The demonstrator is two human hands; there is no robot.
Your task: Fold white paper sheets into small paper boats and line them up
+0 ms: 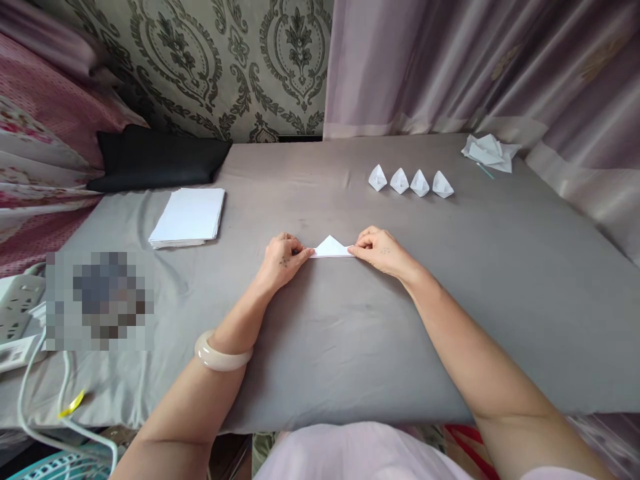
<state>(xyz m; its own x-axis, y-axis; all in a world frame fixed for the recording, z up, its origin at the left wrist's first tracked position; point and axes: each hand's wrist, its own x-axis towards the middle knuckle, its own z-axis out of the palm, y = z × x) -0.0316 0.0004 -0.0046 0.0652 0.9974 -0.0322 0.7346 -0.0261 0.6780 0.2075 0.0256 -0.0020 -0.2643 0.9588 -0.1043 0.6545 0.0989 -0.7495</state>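
A small white paper (331, 248), folded into a triangle, lies flat on the grey cloth-covered surface (350, 333) in front of me. My left hand (284, 257) pinches its left corner with fingers closed. The right corner is pinched by my right hand (380, 250), fingers likewise curled. A pale bangle (220, 355) sits on my left wrist.
A stack of white sheets (189, 217) lies to the left, with a black cushion (155, 159) behind it. Several folded paper shapes (411, 181) stand in a row at the back right, and crumpled papers (490, 153) lie beyond. Power strips and cables (20, 313) sit at the left edge.
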